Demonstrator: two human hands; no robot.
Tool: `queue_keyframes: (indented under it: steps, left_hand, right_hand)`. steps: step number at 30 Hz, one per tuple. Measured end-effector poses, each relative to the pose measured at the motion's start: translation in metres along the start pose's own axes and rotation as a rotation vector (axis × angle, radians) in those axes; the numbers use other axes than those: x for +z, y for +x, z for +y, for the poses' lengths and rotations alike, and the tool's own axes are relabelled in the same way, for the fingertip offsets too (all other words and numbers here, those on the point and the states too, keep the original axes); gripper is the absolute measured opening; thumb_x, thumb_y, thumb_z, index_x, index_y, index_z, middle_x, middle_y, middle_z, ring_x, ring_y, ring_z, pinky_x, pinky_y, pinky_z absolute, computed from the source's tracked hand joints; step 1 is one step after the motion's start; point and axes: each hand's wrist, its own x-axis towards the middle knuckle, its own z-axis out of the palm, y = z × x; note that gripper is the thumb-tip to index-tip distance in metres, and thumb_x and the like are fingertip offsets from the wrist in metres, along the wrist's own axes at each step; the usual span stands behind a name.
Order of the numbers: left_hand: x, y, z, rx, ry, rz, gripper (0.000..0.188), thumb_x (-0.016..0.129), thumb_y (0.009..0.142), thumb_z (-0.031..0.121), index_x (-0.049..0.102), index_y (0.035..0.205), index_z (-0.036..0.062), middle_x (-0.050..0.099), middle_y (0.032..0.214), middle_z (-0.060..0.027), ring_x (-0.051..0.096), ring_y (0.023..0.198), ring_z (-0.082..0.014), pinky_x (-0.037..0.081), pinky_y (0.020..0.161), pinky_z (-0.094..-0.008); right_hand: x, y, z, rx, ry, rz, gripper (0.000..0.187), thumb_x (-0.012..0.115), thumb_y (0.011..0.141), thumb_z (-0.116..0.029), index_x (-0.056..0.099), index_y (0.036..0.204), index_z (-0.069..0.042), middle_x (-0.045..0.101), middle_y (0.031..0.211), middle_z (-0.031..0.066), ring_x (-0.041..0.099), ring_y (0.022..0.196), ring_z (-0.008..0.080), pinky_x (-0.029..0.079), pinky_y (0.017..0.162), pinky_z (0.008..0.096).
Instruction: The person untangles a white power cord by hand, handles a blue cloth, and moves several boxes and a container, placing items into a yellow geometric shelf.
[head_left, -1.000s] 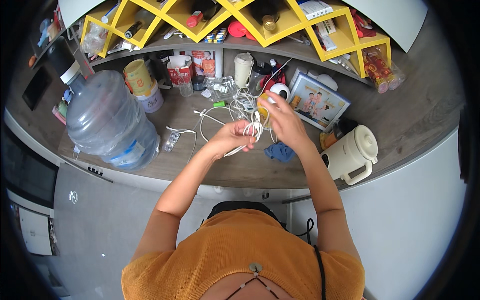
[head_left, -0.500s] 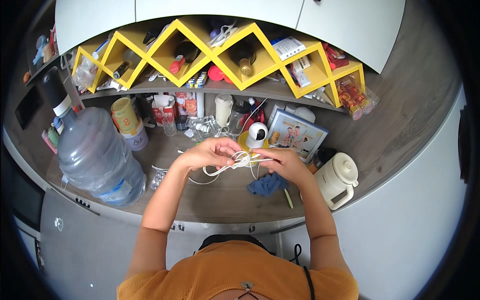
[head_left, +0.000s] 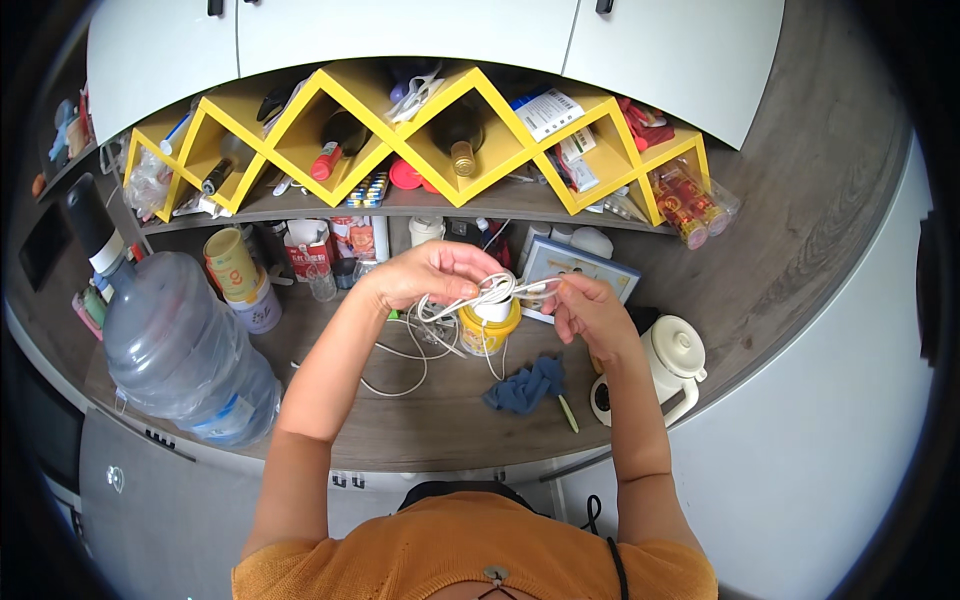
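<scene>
Pinching fingers of the bare left hand (head_left: 440, 277) and bare right hand (head_left: 594, 312) hold a looped, thin white cable bundle (head_left: 496, 290).
Its long axis runs left-right, tilting slightly up rightward, above the grey-brown wood-grain desk (head_left: 405, 432).

From my end I'm seeing white cupboards (head_left: 400, 35) with dark handles up top and a yellow zigzag rack (head_left: 392, 140) right below. Then there's a wood-grain worktop (head_left: 400, 445), matching panelling (head_left: 810, 150) on the right, and shiny grey floor (head_left: 160, 530) lower left.
</scene>
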Motion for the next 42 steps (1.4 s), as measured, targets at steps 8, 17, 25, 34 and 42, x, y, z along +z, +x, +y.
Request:
queue_keyframes:
  steps: [8, 17, 25, 34, 42]
  left_hand:
    - [0.002, 0.019, 0.013, -0.102, 0.167, 0.012, 0.031, 0.067, 0.080, 0.008, 0.062, 0.110, 0.0016, 0.065, 0.092, 0.0012, 0.057, 0.074, -0.0015, 0.043, 0.059, -0.0131]
    - [-0.008, 0.022, 0.023, -0.158, 0.264, 0.013, 0.028, 0.068, 0.080, 0.007, 0.062, 0.106, 0.0008, 0.067, 0.094, -0.0030, 0.061, 0.078, -0.0041, 0.047, 0.061, -0.0144]
    - [-0.016, 0.029, 0.031, -0.039, 0.296, 0.088, 0.027, 0.062, 0.087, 0.019, 0.061, 0.109, 0.0043, 0.066, 0.091, -0.0021, 0.061, 0.076, -0.0056, 0.043, 0.060, -0.0159]
    - [-0.030, 0.018, 0.016, 0.238, 0.060, 0.263, 0.044, 0.054, 0.092, 0.029, 0.048, 0.124, 0.0006, 0.057, 0.114, -0.0108, 0.057, 0.104, -0.0184, 0.049, 0.088, -0.0312]
    - [-0.022, 0.005, 0.001, 0.278, 0.016, 0.343, 0.041, 0.053, 0.093, 0.028, 0.048, 0.124, 0.0017, 0.057, 0.115, -0.0108, 0.056, 0.104, -0.0179, 0.048, 0.089, -0.0324]
  right_hand:
    - [-0.004, 0.005, -0.014, -0.111, 0.003, -0.076, 0.024, 0.047, 0.095, -0.017, 0.058, 0.111, -0.004, 0.055, 0.076, 0.0003, 0.049, 0.051, 0.0049, 0.037, 0.046, 0.0175]
    - [-0.006, 0.012, -0.016, -0.136, -0.230, -0.129, 0.020, 0.051, 0.090, -0.011, 0.060, 0.107, -0.005, 0.056, 0.077, 0.0012, 0.050, 0.053, 0.0052, 0.040, 0.049, 0.0190]
    - [-0.008, 0.013, -0.013, -0.230, -0.230, 0.053, 0.014, 0.056, 0.087, -0.009, 0.061, 0.097, 0.000, 0.060, 0.075, 0.0022, 0.053, 0.057, 0.0058, 0.041, 0.052, 0.0195]
    - [-0.001, -0.003, -0.035, -0.723, -0.378, 0.318, 0.012, 0.059, 0.083, 0.000, 0.060, 0.093, 0.004, 0.058, 0.080, 0.0057, 0.056, 0.060, 0.0091, 0.045, 0.054, 0.0196]
    - [-0.007, 0.045, -0.030, -0.927, -0.157, 0.652, 0.019, 0.054, 0.092, -0.011, 0.056, 0.102, 0.005, 0.054, 0.068, 0.0036, 0.051, 0.057, 0.0072, 0.039, 0.053, 0.0186]
